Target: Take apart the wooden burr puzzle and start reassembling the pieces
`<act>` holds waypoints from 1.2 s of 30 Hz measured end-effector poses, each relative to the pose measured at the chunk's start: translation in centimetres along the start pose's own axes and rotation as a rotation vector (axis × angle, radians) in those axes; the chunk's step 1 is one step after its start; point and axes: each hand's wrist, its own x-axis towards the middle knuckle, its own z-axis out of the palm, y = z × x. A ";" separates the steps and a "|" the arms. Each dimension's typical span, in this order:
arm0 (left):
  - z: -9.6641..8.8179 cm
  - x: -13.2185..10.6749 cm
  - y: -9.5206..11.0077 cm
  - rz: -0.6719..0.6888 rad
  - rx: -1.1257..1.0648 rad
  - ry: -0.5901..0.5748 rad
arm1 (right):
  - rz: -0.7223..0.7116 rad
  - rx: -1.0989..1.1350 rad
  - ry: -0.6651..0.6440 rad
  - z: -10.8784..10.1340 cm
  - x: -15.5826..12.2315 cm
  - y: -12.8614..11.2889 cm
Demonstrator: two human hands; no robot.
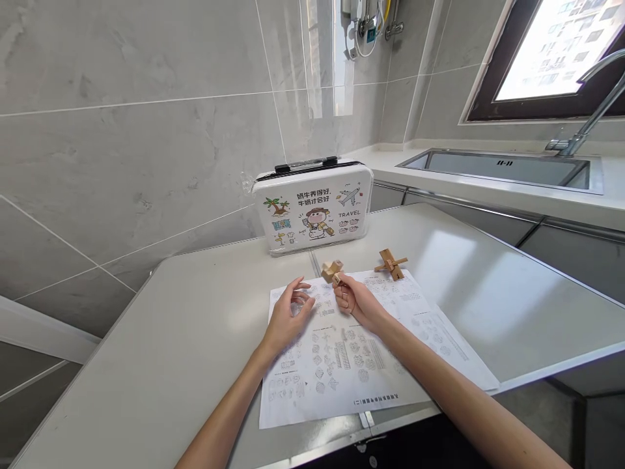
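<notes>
My right hand [352, 298] is closed in a pinch on a small wooden puzzle piece [333, 270], held just above the printed instruction sheet [342, 365]. My left hand [289, 312] hovers beside it over the sheet's left part, fingers apart and loosely curled, holding nothing. A second wooden puzzle [391, 264], made of crossed sticks, lies at the sheet's far right corner, a short way beyond my right hand.
A white travel case with cartoon prints [312, 212] stands against the tiled wall behind the sheet. The grey table [161, 352] ends near me and on the right. A steel sink [502, 168] and faucet [586, 124] sit on the counter at back right.
</notes>
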 end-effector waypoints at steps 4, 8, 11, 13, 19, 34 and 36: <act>0.1 -0.4 -0.2 0.054 0.165 -0.096 | -0.068 0.156 0.169 -1.2 1.0 0.3; 0.1 -0.8 0.2 0.177 0.313 -0.186 | -0.118 0.194 0.238 -2.6 1.8 0.6; 0.0 -0.9 0.5 0.227 0.382 -0.205 | -0.151 0.227 0.271 -3.3 2.2 0.7; 0.0 -0.9 0.5 0.235 0.403 -0.209 | -0.165 0.252 0.283 -3.6 2.2 0.7; 0.0 -1.0 0.5 0.274 0.443 -0.221 | -0.189 0.329 0.298 -4.0 2.2 0.3; 0.2 -1.1 0.4 0.340 0.500 -0.223 | -0.156 0.027 0.097 -1.0 0.3 -0.1; 0.2 -1.1 0.5 0.346 0.497 -0.227 | -0.141 -0.032 0.072 -0.1 -0.1 0.4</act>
